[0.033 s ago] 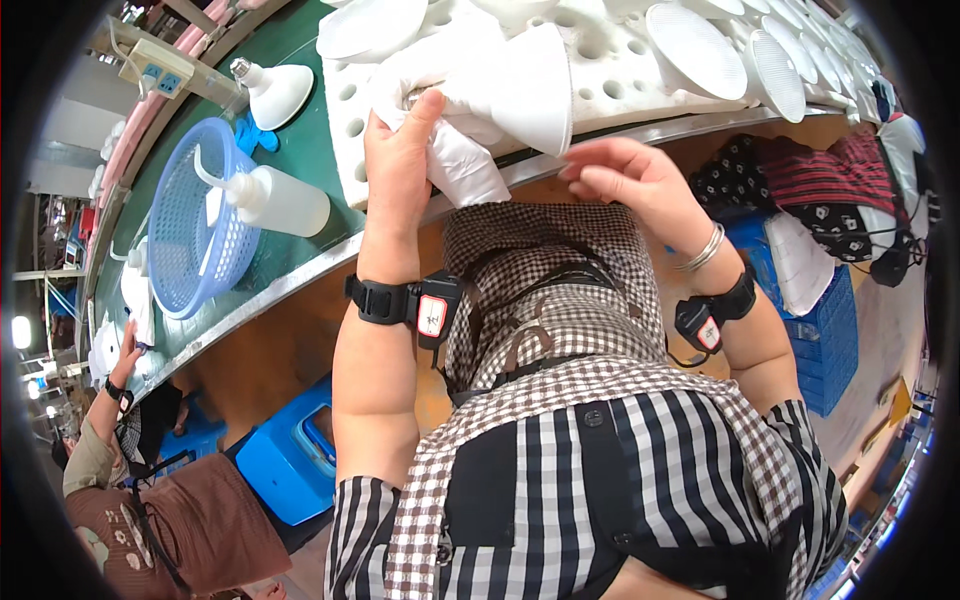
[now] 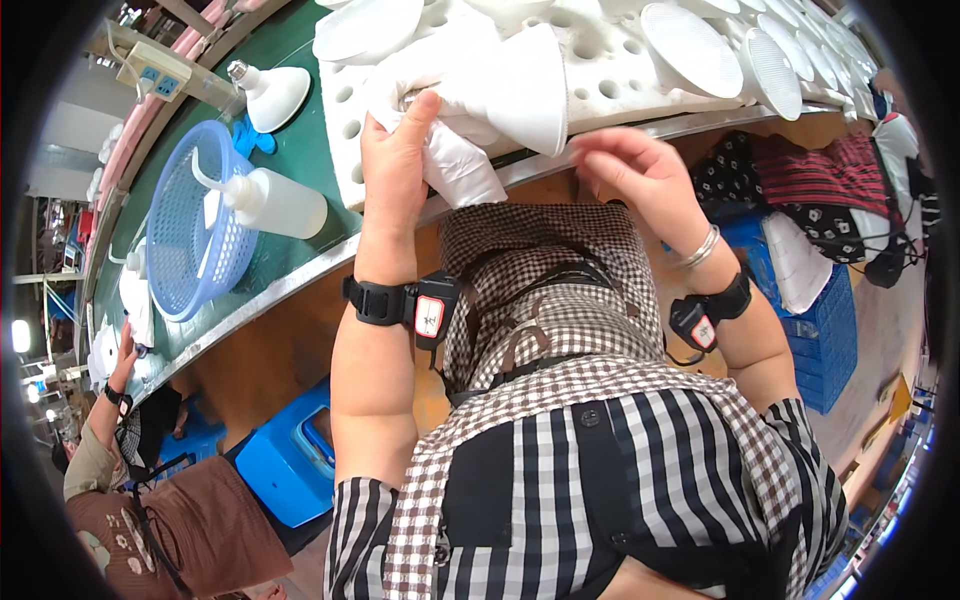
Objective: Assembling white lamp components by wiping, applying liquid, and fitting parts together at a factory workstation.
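Note:
My left hand (image 2: 395, 165) is closed round a white cloth (image 2: 462, 172), its thumb on top. The cloth wraps the narrow end of a white cone-shaped lamp bulb (image 2: 537, 95), whose wide rim faces right. What the fingers grip under the cloth is hidden. Beside that rim, my right hand (image 2: 650, 185) hangs with bent fingers and the thumb a little apart from them. Nothing shows in it, and its fingertips are very close to the rim; whether they touch I cannot tell.
A holed white foam tray (image 2: 350, 130) carries several more bulbs (image 2: 690, 48). On the green table stand a blue basket (image 2: 165, 235), a squeeze bottle (image 2: 285, 203), another bulb (image 2: 280, 97) and a blue glove (image 2: 253, 137). A co-worker's hand (image 2: 124, 360) is at the far left.
My right hand has shifted slightly right and up along the rim, its fingers differently bent. The left hand keeps its hold on the cloth and bulb.

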The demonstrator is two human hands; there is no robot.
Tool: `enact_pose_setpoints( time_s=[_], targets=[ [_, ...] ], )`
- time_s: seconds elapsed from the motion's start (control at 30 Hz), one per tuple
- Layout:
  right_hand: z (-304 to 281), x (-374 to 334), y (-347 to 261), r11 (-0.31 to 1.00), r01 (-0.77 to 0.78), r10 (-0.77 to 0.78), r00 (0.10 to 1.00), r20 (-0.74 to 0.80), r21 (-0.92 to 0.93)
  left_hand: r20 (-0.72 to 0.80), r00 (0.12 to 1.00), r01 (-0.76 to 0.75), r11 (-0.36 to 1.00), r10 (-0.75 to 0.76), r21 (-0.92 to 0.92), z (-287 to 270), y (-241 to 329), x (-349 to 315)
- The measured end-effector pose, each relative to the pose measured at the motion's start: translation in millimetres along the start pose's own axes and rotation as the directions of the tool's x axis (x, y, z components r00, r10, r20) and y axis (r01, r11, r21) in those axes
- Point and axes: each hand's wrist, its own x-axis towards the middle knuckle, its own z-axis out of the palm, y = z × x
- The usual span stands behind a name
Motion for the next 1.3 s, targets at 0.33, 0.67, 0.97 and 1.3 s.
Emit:
enact_pose_setpoints(
  time_s=[0.33, 0.67, 0.97, 1.3],
  targets=[
    [-37, 33, -6, 0.435, 0.285, -0.794, 0.568, -0.215, -0.854, -0.118, 0.988, 0.106, 0.994, -0.102, 0.028, -11, -6, 5],
    [-43, 41, 12, 0.721, 0.2, -0.525, 0.782, -0.336, -0.664, -0.026, 0.999, 0.05, 0.991, -0.048, 0.124, 0, 2, 3],
    [-41, 56, 22, 0.539, 0.292, -0.691, 0.689, -0.217, -0.79, -0.114, 0.987, 0.119, 0.989, -0.109, 0.085, -1, 2, 1],
    [-48, 60, 41, 0.308, 0.31, -0.788, 0.613, -0.058, -0.9, -0.202, 0.97, 0.176, 0.966, -0.137, 0.19, -7, 2, 0]
  ],
)
